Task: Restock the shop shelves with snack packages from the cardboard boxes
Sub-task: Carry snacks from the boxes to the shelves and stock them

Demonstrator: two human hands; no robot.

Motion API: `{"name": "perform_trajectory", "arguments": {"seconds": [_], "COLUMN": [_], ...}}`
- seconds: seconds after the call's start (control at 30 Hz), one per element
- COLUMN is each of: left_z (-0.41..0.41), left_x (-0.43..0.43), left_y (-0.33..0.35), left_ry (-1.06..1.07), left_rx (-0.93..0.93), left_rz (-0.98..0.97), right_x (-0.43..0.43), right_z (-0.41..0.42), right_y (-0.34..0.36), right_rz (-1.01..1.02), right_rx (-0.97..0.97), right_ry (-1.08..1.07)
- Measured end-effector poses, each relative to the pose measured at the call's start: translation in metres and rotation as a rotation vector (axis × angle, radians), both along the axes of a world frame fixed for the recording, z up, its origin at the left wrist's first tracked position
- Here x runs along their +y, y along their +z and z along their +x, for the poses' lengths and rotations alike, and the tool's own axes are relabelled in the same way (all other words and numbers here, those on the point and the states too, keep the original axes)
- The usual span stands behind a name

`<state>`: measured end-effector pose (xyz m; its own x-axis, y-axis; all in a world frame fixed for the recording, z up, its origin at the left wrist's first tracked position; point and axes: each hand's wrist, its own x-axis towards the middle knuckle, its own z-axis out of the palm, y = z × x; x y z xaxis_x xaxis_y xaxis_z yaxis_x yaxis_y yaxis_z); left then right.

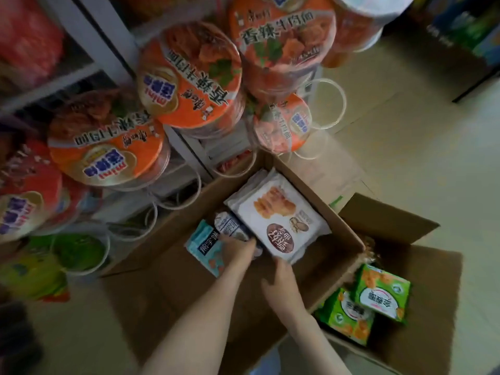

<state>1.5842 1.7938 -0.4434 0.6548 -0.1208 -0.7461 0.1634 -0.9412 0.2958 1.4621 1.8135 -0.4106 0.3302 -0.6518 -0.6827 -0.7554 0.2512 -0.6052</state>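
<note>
The left hand [239, 249] lies on the near ends of two small packs, a blue-green pack [204, 249] and a grey-white pack [228, 227]. The picture is too blurry to tell if it holds them or only touches them. The right hand [281, 282] is just beside it. Its fingers [280, 266] are stretched out and loose, and the tips touch the near edge of a big white snack pack [281, 217]. It is not holding the pack.

All three packs are inside an open brown box [341, 228] on the floor. The white pack lies flat on top of more packs like it. The two small packs sit to its left, side by side.

A second open box [435, 280] sits right next to the first one, on the right. Two green packs [381, 290] lie in it, one partly on the other.

Behind the first box stands a wire rack [328, 104] made of round rings. Noodle cups [189, 74] with orange lids sit in many of the rings. Some rings near the box have no cup in them.

A shelf [81, 52] with red bags is at the far left. The floor [405, 158] is pale tile.
</note>
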Motion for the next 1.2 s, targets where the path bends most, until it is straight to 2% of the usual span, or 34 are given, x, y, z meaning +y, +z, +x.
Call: {"name": "perform_trajectory", "arguments": {"seconds": [0.13, 0.23, 0.37, 0.43, 0.5, 0.6, 0.7, 0.73, 0.83, 0.87, 0.93, 1.03, 1.2], "left_z": [-0.001, 0.005, 0.014, 0.022, 0.031, 0.039, 0.041, 0.042, 0.051, 0.053, 0.056, 0.062, 0.066], "left_x": [0.011, 0.043, 0.081, 0.09, 0.094, 0.096, 0.097, 0.098, 0.097, 0.094, 0.088, 0.084, 0.088], "left_y": [0.006, 0.008, 0.023, 0.029, 0.032, 0.03, 0.026, 0.022, 0.006, 0.0, -0.012, -0.032, -0.037], "left_ry": [0.029, 0.01, 0.209, 0.318, 0.337, 0.225, 0.146, 0.118, 0.072, 0.1, 0.179, 0.196, 0.236], "left_rx": [-0.015, -0.014, 0.179, 0.278, 0.37, 0.464, 0.491, 0.428, 0.07, 0.02, 0.061, 0.15, 0.104], "left_rz": [-0.034, -0.158, -0.407, -0.51, -0.549, -0.488, -0.417, -0.379, -0.152, -0.099, -0.034, -0.098, -0.132], "right_x": [-0.007, -0.008, -0.009, -0.012, -0.015, -0.018, -0.016, -0.015, -0.012, -0.012, -0.012, -0.012, -0.01], "right_z": [0.004, 0.01, 0.024, 0.03, 0.033, 0.037, 0.039, 0.039, 0.034, 0.031, 0.027, 0.027, 0.034], "right_y": [-0.001, 0.002, 0.004, 0.002, -0.001, -0.001, -0.001, -0.004, -0.014, -0.017, -0.023, -0.027, -0.027], "right_rz": [0.047, 0.207, 0.295, 0.317, 0.408, 0.611, 0.559, 0.516, 0.421, 0.411, 0.415, 0.438, 0.458], "right_rx": [-0.022, -0.124, -0.195, -0.19, -0.2, -0.303, -0.278, -0.25, -0.167, -0.157, -0.165, -0.194, -0.243], "right_ry": [-0.053, -0.222, -0.411, -0.435, -0.42, -0.453, -0.415, -0.389, -0.334, -0.337, -0.36, -0.398, -0.432]}}
